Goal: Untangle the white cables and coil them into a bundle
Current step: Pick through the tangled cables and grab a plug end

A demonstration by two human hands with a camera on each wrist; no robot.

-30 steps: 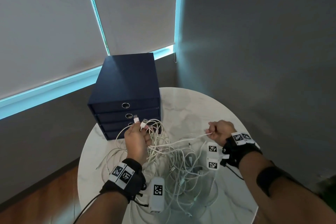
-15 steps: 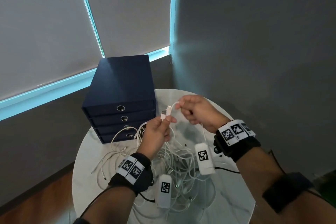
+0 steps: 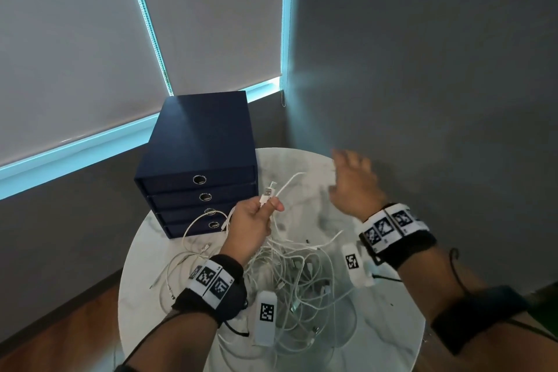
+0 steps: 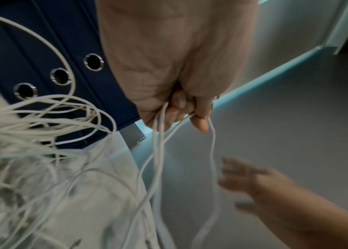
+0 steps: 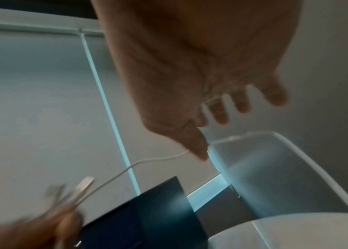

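A tangle of white cables [image 3: 297,276] lies on the round marble table [image 3: 389,338]. My left hand [image 3: 267,209] is raised over the tangle and grips several cable strands [image 4: 160,134], with two USB plugs [image 3: 268,191] sticking up above its fingers. One strand [image 5: 147,160] arcs from those plugs towards my right hand [image 3: 351,180], which hovers over the table's far right with its fingers spread and blurred. That strand passes by the thumb [image 5: 198,146]; I cannot tell whether it touches. My right hand [image 4: 251,183] also shows as open in the left wrist view.
A navy drawer box [image 3: 199,142] with ring pulls stands at the table's back left, close behind my left hand. A grey wall [image 3: 437,84] runs along the right, window blinds fill the back, and wooden floor [image 3: 60,332] lies below left.
My right hand has let go of the cable it pinched beside the plugs and swung out to the right, fingers spread. My left hand still holds the plug ends.
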